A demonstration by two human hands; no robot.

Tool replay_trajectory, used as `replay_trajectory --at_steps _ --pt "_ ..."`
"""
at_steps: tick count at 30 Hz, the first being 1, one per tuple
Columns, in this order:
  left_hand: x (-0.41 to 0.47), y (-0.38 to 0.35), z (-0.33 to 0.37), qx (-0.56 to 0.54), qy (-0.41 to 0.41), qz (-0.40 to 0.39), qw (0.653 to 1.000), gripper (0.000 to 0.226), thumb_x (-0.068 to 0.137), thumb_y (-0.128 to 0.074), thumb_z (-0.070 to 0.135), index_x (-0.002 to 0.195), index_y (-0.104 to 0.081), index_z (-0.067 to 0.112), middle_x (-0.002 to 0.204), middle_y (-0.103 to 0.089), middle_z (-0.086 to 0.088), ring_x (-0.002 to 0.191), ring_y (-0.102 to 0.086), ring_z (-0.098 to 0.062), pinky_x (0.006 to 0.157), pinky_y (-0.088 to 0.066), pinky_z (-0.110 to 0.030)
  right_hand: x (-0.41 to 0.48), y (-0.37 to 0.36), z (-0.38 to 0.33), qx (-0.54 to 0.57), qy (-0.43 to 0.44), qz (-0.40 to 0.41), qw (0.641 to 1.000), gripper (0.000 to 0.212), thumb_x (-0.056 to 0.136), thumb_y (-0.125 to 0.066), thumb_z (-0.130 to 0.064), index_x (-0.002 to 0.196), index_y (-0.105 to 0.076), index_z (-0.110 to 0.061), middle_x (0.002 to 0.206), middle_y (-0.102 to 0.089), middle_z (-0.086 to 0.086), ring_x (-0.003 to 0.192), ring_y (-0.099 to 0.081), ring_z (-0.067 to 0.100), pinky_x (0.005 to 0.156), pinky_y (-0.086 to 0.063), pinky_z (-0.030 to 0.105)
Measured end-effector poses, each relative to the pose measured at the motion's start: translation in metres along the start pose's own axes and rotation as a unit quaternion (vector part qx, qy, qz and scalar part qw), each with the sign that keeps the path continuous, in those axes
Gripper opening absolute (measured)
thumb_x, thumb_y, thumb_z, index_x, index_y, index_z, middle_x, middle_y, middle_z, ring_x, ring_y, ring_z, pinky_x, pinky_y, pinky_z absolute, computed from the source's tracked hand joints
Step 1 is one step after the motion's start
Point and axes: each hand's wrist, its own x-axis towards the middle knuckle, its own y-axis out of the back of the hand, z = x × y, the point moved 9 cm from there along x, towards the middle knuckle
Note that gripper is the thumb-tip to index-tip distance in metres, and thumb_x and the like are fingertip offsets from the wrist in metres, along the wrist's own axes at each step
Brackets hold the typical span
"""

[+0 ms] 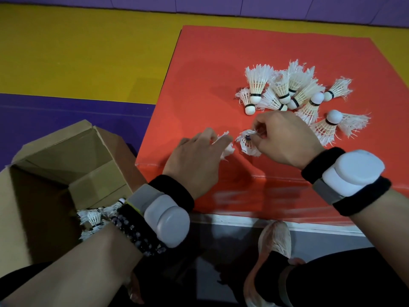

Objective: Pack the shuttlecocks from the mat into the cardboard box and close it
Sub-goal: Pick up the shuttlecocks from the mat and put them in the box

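Head cam, looking down: a red mat (199, 63) lies on a yellow and purple floor (77, 52). The left hand (194, 158) sits near the mat's near edge w/ its fingers curled round the first shuttlecock (225, 147); white feathers stick out past the fingertips, the rest is hidden. Just beside it, the right hand (285, 138) pinches the second shuttlecock (247, 144) btwn thumb and fingertips by its feathers. Can't tell if either one is off the mat or touching it.

Beyond the right hand, toward the mat's right side, is a loose pile of shuttlecocks (285, 91): white feathers, black bands, white cork tips, lying every which way and overlapping. One more (329, 125) lies at the pile's near-right edge.

The cardboard box (44, 173) stands on the floor just beside the mat's near-left corner, flaps up, top open. Packed shuttlecocks (95, 218) lie in the bottom, partly hidden by the left forearm.

Each wrist has a white pod on a black band: left pod (166, 220), right pod (352, 171). A dark bead bracelet (137, 235) sits behind the left one. A pinkish shoe (274, 238) shows at the bottom, btwn the arms.
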Motion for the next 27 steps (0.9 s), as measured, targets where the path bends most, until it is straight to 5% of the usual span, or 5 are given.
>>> replay_trajectory --at_steps 8,13,19,27 --pt "0.002 0.026 -0.03 -0.01 0.025 0.082 0.996 0.019 0.08 -0.07 0.027 0.096 -0.065 0.018 0.096 -0.059 -0.007 0.094 -0.057 -0.032 0.072 -0.049 -0.042 0.004 0.004 -0.011 0.023 -0.031 0.011 0.999 0.013 0.08 -0.063 -0.031 0.082 -0.067 -0.019 0.076 -0.066 0.001 0.076 -0.062 0.028 0.067 -0.053 0.037" --pt "-0.003 0.033 -0.038 0.006 0.014 0.106 0.994 0.014 0.071 -0.068 0.03 0.078 -0.066 0.018 0.102 -0.06 -0.01 0.092 -0.057 -0.033 0.068 -0.046 -0.041 0.011 0.004 -0.029 0.031 -0.027 0.009 0.999 0.014 0.08 -0.062 -0.03 0.082 -0.068 -0.018 0.076 -0.068 0.004 0.077 -0.063 0.028 0.066 -0.054 0.037" --pt "-0.018 0.047 -0.074 -0.02 0.054 0.105 0.993 0.016 0.072 -0.074 0.031 0.074 -0.067 0.016 0.108 -0.058 -0.011 0.103 -0.055 -0.033 0.073 -0.044 -0.043 0.026 0.004 -0.069 0.054 -0.019 0.012 0.998 0.018 0.08 -0.062 -0.036 0.083 -0.068 -0.019 0.08 -0.07 0.001 0.08 -0.063 0.027 0.071 -0.054 0.039" --pt "-0.052 0.076 -0.145 0.018 0.177 0.047 0.983 0.017 0.088 -0.063 0.034 0.094 -0.068 0.019 0.117 -0.052 -0.003 0.115 -0.044 -0.026 0.091 -0.041 -0.043 0.045 -0.015 -0.144 0.101 0.009 -0.012 0.995 0.017 0.079 -0.062 -0.033 0.079 -0.068 -0.016 0.075 -0.069 0.006 0.077 -0.062 0.031 0.065 -0.05 0.035"
